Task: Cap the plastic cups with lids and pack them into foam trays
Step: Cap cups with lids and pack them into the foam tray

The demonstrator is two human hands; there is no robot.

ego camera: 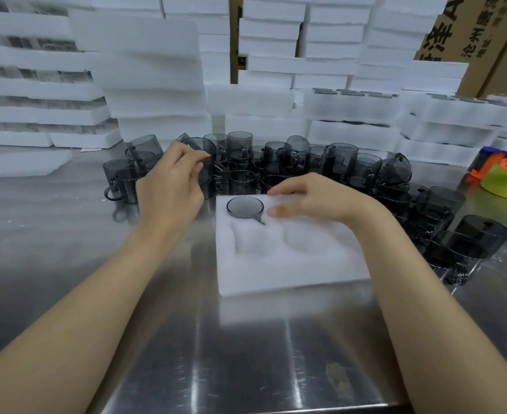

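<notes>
A white foam tray [294, 264] lies on the steel table in front of me, with round pockets. One smoky grey cup [245, 207] sits in its far left pocket, rim up; the two near pockets are bare. My left hand [171, 186] is shut on another grey cup [205, 162], held tilted just left of the tray's far corner. My right hand [309, 198] rests palm down on the tray's far right part, fingers apart, holding nothing. Several loose grey cups [306, 162] crowd the table behind and to the right of the tray.
Stacks of white foam trays [156, 85] rise behind the cups, some at the right filled with capped cups. Cardboard boxes [485, 40] stand at the back right. A yellow-green tape roll [506, 180] with an orange and blue tool lies at the right edge.
</notes>
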